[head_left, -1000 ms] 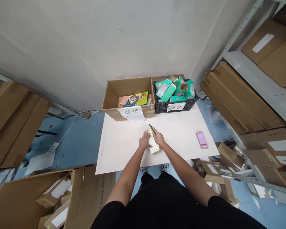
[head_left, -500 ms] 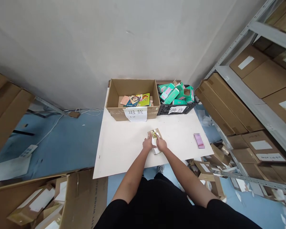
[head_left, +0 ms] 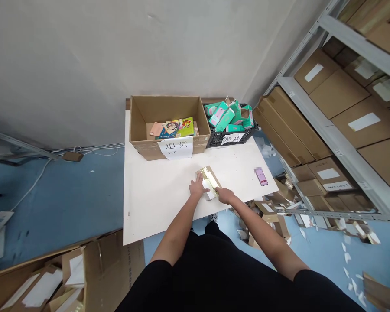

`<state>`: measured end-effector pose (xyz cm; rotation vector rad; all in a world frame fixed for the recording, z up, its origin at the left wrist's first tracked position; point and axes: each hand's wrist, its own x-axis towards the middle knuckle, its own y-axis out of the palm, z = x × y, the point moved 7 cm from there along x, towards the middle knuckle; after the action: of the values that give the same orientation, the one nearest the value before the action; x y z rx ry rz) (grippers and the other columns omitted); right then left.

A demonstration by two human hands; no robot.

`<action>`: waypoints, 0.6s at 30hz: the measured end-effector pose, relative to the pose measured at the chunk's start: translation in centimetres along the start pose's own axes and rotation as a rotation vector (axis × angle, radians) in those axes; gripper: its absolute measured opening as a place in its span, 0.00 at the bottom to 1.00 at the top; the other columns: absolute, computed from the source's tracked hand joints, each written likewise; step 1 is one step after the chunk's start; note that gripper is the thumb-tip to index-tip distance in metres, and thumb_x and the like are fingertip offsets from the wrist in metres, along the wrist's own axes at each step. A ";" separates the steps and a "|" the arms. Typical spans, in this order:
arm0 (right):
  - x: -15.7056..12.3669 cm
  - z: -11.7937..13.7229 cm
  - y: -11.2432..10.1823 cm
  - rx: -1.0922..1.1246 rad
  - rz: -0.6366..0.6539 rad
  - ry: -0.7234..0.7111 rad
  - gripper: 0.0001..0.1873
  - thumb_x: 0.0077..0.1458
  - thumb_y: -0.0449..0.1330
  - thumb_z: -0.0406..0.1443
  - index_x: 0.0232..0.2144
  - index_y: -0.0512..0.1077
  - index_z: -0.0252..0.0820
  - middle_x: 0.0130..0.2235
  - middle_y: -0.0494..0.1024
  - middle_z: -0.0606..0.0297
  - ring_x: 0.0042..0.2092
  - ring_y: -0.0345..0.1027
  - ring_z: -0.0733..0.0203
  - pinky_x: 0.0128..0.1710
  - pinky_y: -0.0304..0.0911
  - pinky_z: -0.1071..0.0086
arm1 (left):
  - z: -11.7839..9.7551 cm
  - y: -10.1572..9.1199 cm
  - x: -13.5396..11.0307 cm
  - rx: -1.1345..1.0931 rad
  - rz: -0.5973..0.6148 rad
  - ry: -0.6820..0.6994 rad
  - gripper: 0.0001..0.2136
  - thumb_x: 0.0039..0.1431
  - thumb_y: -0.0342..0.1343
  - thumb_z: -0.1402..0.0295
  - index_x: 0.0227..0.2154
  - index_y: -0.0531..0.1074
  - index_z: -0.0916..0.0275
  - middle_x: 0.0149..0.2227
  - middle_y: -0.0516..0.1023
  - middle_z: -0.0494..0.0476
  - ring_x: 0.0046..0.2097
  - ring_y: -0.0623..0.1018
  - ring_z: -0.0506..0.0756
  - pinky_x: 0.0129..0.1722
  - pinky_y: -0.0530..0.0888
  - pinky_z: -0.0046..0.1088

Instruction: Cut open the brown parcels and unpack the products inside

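A small cardboard box (head_left: 216, 173) with a white label and shiny tape lies slantwise on the white table (head_left: 156, 195). My left hand (head_left: 197, 185) rests on the box's left side, fingers spread and thumb stretched over the label. At the right edge near the box's close end, my right hand (head_left: 225, 195) is closed around a thin yellow tool that looks like a box cutter. Most of that tool is hidden in the fist, and its tip is too small to make out.
Behind are an open carton (head_left: 143, 147) holding booklets and a black crate (head_left: 216, 139) with green boxes. A phone (head_left: 261, 176) lies at the table's right. Shelves (head_left: 315, 108) with cartons flank the right side; a large carton (head_left: 110, 268) of parcels stands lower left.
My right hand has slid back toward me along the box, away from my left hand. The box has turned slightly. My left hand stays on it, and the whole view has shifted.
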<state>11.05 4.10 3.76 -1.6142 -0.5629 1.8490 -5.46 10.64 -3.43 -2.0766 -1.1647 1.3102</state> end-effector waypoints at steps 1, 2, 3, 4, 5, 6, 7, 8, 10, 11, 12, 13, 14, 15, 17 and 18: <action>-0.8 -0.4 0.5 -0.005 0.031 0.008 0.37 0.56 0.61 0.31 0.68 0.66 0.49 0.51 0.83 0.49 0.40 0.83 0.43 0.35 0.73 0.61 | 0.0 0.0 0.0 0.016 0.002 0.000 0.56 0.49 0.67 0.38 0.77 0.46 0.41 0.81 0.31 0.45 0.69 0.60 0.79 0.62 0.70 0.56; -1.6 -0.8 0.8 -0.009 0.052 0.014 0.38 0.56 0.60 0.31 0.68 0.66 0.49 0.51 0.82 0.48 0.38 0.83 0.44 0.34 0.73 0.60 | -0.1 0.0 0.1 0.033 0.003 0.001 0.55 0.50 0.67 0.38 0.77 0.47 0.41 0.81 0.32 0.45 0.69 0.61 0.79 0.61 0.70 0.56; -2.2 -1.1 1.0 -0.009 0.067 0.018 0.38 0.55 0.60 0.30 0.69 0.66 0.49 0.50 0.83 0.48 0.36 0.82 0.44 0.33 0.73 0.60 | -0.2 0.0 0.1 0.049 0.000 0.002 0.54 0.50 0.66 0.38 0.77 0.48 0.41 0.81 0.32 0.46 0.68 0.62 0.79 0.61 0.71 0.56; -2.7 -1.4 1.0 -0.007 0.074 0.019 0.38 0.55 0.60 0.30 0.68 0.66 0.49 0.49 0.83 0.48 0.35 0.82 0.45 0.33 0.73 0.60 | -0.3 -0.1 0.1 0.063 -0.005 0.004 0.54 0.51 0.66 0.38 0.77 0.48 0.41 0.81 0.33 0.46 0.67 0.63 0.79 0.60 0.71 0.56; -3.2 -1.7 0.9 -0.004 0.078 0.018 0.38 0.55 0.61 0.30 0.68 0.67 0.49 0.48 0.83 0.49 0.34 0.82 0.45 0.33 0.72 0.60 | -0.4 -0.2 0.1 0.075 -0.011 0.006 0.54 0.51 0.66 0.38 0.77 0.48 0.41 0.81 0.33 0.47 0.67 0.63 0.79 0.60 0.71 0.56; -3.5 -2.1 0.8 -0.001 0.076 0.016 0.37 0.56 0.61 0.31 0.68 0.68 0.50 0.47 0.83 0.49 0.34 0.82 0.45 0.34 0.72 0.60 | -0.5 -0.3 0.0 0.089 -0.017 0.004 0.54 0.51 0.67 0.38 0.77 0.47 0.41 0.81 0.33 0.47 0.67 0.63 0.79 0.60 0.72 0.56; -3.8 -2.7 0.7 0.004 0.066 0.016 0.37 0.57 0.61 0.31 0.68 0.67 0.50 0.46 0.84 0.50 0.35 0.82 0.45 0.35 0.72 0.60 | -0.5 -0.4 0.0 0.106 -0.022 -0.002 0.54 0.51 0.67 0.39 0.77 0.47 0.41 0.81 0.34 0.48 0.67 0.63 0.79 0.60 0.72 0.56; -4.0 -3.3 0.5 0.013 0.037 0.017 0.37 0.59 0.60 0.31 0.70 0.65 0.50 0.45 0.84 0.51 0.36 0.82 0.45 0.36 0.71 0.60 | -0.5 -0.4 -0.1 0.125 -0.025 -0.012 0.54 0.52 0.67 0.40 0.77 0.46 0.41 0.81 0.34 0.48 0.67 0.63 0.79 0.59 0.72 0.56; -4.1 -4.7 -0.1 0.059 -0.091 0.016 0.38 0.64 0.57 0.33 0.74 0.58 0.50 0.47 0.84 0.51 0.42 0.82 0.44 0.41 0.70 0.61 | -0.6 -0.4 -0.2 0.164 -0.028 -0.044 0.54 0.53 0.66 0.40 0.78 0.44 0.41 0.81 0.34 0.48 0.67 0.64 0.77 0.59 0.73 0.53; -3.9 -5.4 -0.3 0.104 -0.177 0.016 0.38 0.67 0.55 0.33 0.76 0.53 0.49 0.49 0.84 0.51 0.47 0.81 0.45 0.44 0.70 0.62 | -0.6 -0.3 -0.3 0.180 -0.029 -0.065 0.53 0.55 0.65 0.40 0.78 0.44 0.41 0.81 0.34 0.48 0.67 0.65 0.76 0.58 0.74 0.52; -3.7 -6.2 -0.5 0.163 -0.263 0.021 0.38 0.69 0.52 0.34 0.77 0.49 0.47 0.54 0.82 0.50 0.51 0.80 0.46 0.47 0.69 0.62 | -0.8 -0.1 -0.5 0.195 -0.033 -0.089 0.52 0.56 0.64 0.40 0.78 0.44 0.42 0.81 0.34 0.48 0.67 0.65 0.75 0.58 0.74 0.50; -3.2 -6.8 -0.5 0.232 -0.337 0.034 0.37 0.72 0.49 0.35 0.78 0.46 0.45 0.58 0.80 0.49 0.55 0.78 0.46 0.50 0.68 0.62 | -1.0 0.1 -0.7 0.208 -0.040 -0.113 0.51 0.57 0.63 0.40 0.78 0.44 0.43 0.81 0.35 0.49 0.67 0.66 0.74 0.58 0.75 0.49; -2.5 -7.3 -0.3 0.305 -0.388 0.056 0.36 0.73 0.47 0.37 0.78 0.44 0.43 0.62 0.77 0.48 0.58 0.76 0.47 0.53 0.67 0.63 | -1.3 0.4 -0.9 0.220 -0.052 -0.138 0.51 0.58 0.62 0.39 0.78 0.44 0.44 0.81 0.35 0.51 0.67 0.66 0.74 0.57 0.75 0.48; -1.5 -7.6 0.0 0.374 -0.414 0.084 0.36 0.74 0.47 0.40 0.78 0.43 0.41 0.64 0.75 0.47 0.60 0.74 0.47 0.55 0.67 0.62 | -1.7 0.8 -1.2 0.231 -0.070 -0.162 0.50 0.59 0.60 0.39 0.78 0.44 0.46 0.81 0.36 0.53 0.67 0.67 0.73 0.58 0.75 0.48; 1.0 -7.5 0.5 0.472 -0.423 0.143 0.41 0.74 0.50 0.48 0.78 0.41 0.38 0.65 0.73 0.45 0.62 0.73 0.45 0.56 0.66 0.61 | -2.7 1.9 -2.1 0.250 -0.123 -0.214 0.48 0.63 0.56 0.39 0.78 0.45 0.52 0.81 0.39 0.60 0.66 0.68 0.73 0.58 0.75 0.48; 2.4 -7.1 0.4 0.496 -0.423 0.163 0.43 0.73 0.53 0.50 0.78 0.42 0.38 0.64 0.74 0.45 0.62 0.73 0.44 0.56 0.66 0.61 | -3.1 2.6 -2.6 0.254 -0.153 -0.246 0.47 0.65 0.54 0.39 0.78 0.46 0.56 0.80 0.41 0.64 0.66 0.68 0.73 0.59 0.75 0.48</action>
<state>17.85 4.90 0.59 -1.1892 -0.3076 1.3889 -2.15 7.24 -2.45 -1.6504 -1.1607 1.5794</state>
